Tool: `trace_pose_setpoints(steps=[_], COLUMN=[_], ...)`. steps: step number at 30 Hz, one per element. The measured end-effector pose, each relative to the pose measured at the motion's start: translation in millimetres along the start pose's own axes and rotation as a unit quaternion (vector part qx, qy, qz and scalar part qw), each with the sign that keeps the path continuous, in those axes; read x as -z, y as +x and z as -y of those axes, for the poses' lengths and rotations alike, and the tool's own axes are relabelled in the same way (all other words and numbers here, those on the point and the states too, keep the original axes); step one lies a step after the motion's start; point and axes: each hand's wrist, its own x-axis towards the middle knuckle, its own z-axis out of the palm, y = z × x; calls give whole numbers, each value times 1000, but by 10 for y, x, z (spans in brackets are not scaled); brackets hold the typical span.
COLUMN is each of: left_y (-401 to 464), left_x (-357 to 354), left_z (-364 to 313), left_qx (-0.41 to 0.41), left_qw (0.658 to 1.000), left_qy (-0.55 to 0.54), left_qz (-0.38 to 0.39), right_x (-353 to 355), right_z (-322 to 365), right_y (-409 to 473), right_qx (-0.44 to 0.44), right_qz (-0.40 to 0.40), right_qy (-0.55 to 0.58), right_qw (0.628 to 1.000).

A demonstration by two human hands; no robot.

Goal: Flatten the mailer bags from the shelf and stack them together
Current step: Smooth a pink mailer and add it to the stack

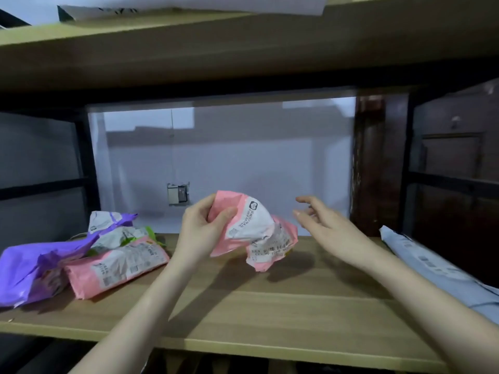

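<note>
A crumpled pink and white mailer bag (253,230) hangs just above the wooden shelf board (243,306), pinched at its upper left corner by my left hand (202,228). My right hand (321,225) hovers to the right of that bag with fingers spread, not touching it. On the left of the shelf lies a pile of mailer bags: a pink one (116,265) in front, a purple one (35,268) at the far left, and a white and green one (121,233) behind them.
A grey mailer bag (432,268) lies along the shelf's right edge. An upper shelf board (216,49) hangs overhead. A white back panel (243,163) with a small socket (178,194) closes the rear. Black frame posts (86,163) stand at the left.
</note>
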Motion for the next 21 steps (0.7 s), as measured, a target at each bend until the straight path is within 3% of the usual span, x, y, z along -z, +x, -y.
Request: trace_pose_setpoints(steps=[5, 10, 16, 21], left_y=[122, 52, -43, -90], left_x=[-452, -730, -801, -815], left_z=[83, 146, 338, 422], left_qx=[50, 69, 64, 85], left_qw=[995, 992, 993, 992], left_qy=[-87, -108, -8, 30], left_qz=[-14, 6, 97, 92], right_x=[18, 55, -19, -23], right_z=[-198, -358, -563, -619], right_y=[131, 110, 84, 58], right_qx=[-130, -157, -145, -74], right_qz=[-10, -49, -128, -155], right_qy=[152, 350, 290, 271], right_qw=[980, 922, 937, 947])
